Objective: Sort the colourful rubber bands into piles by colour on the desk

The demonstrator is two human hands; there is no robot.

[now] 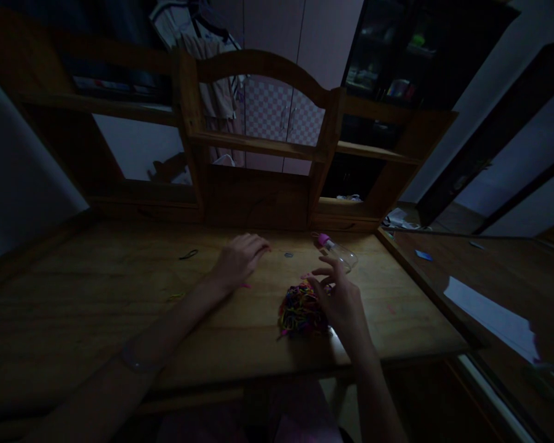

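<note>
The multicoloured strands [300, 312] lie in a loose heap on the wooden desk [133, 283], right of centre, toward the front edge. Progress, as judged: the bulk is gathered but tangled; no sorted or finished piece is evident. A yellow strand [175, 296] lies apart, toward the left edge.

Orientation: the heap is roughly round, without a clear long axis; one loose end points toward the front-left corner.

Right hand [339, 294]: over the heap's right side, fingers bent and spread, thumb apart from most of them. A pink bit shows at the fingertips; whether it is gripped cannot be told.

Left hand [240, 259]: near mid-desk, left of the heap, fingers curled toward the right edge; its grip cannot be determined.

Beyond the right hand, a clear bottle [345, 256] appears to lie tilted lengthwise, its pink cap [324, 239] toward the back edge.
</note>
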